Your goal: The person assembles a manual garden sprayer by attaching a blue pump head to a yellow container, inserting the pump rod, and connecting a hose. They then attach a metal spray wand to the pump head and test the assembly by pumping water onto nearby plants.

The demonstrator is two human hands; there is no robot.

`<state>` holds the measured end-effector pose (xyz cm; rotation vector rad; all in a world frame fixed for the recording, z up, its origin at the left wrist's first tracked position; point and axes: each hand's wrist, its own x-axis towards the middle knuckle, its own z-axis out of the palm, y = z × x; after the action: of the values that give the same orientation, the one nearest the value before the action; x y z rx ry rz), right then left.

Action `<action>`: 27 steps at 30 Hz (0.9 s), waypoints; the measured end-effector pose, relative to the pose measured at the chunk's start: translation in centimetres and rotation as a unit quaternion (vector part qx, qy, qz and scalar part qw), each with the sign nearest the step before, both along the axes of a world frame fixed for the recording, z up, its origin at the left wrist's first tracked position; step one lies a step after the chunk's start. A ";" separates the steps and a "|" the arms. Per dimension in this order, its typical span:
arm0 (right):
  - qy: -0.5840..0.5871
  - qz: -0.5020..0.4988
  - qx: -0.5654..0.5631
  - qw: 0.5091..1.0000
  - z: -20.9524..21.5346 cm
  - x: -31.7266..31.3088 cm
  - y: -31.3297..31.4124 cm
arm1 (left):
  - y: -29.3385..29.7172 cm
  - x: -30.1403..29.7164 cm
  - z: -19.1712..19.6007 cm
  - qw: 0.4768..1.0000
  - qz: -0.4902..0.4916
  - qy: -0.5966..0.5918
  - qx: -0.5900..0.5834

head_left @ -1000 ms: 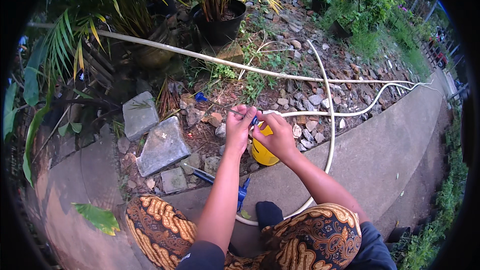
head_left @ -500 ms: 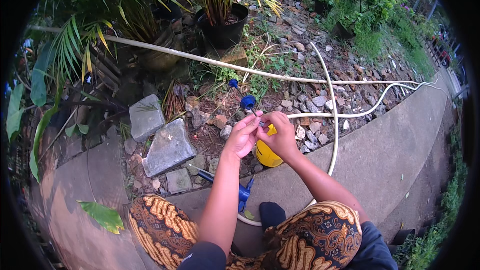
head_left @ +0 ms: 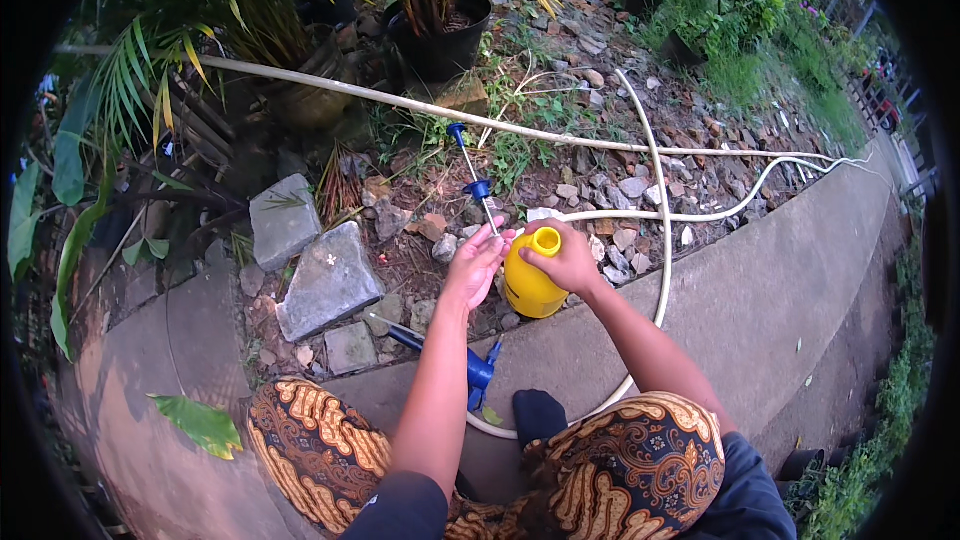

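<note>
My left hand [head_left: 474, 272] is closed on the lower end of a pump rod [head_left: 470, 166], a thin metal shaft with a blue knob at its far end and a blue collar [head_left: 477, 189] partway along. My right hand [head_left: 566, 258] grips the neck and shoulder of a round yellow bottle [head_left: 533, 290], whose uncapped mouth faces up. Rod and bottle are apart, the rod just left of the bottle. Below my left wrist a blue spray head [head_left: 480, 376] with a pale tube lies on the concrete, partly hidden by my left forearm.
A cream hose [head_left: 667, 240] loops around my right side and foot. A long pale pole [head_left: 380, 102] crosses the rubble ahead. Broken concrete blocks [head_left: 331, 280] lie to the left, potted plants [head_left: 437, 40] beyond. A concrete path [head_left: 760, 290] runs off to the right.
My right hand has left the rod's end and now grips the yellow bottle, which stands in fuller view. My left hand still holds the rod, now tilted farther up and left.
</note>
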<state>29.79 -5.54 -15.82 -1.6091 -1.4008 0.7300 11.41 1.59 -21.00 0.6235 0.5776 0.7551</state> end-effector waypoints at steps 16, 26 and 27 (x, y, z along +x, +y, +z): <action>-0.498 0.096 -0.319 0.801 0.6 0.3 -2.2 | -5.1 3.6 -6.0 0.988 -0.122 -0.026 -0.087; -0.526 0.066 -0.355 0.770 0.3 -1.6 -2.8 | -6.4 4.3 -6.8 0.989 -0.129 0.051 -0.049; -0.533 0.061 -0.359 0.764 0.4 -1.7 -2.7 | -6.5 4.5 -7.0 0.987 -0.131 0.070 -0.064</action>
<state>28.04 -8.25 -15.42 -2.8237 -2.1761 0.3969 15.86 -4.89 -28.02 0.6216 0.6528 0.4256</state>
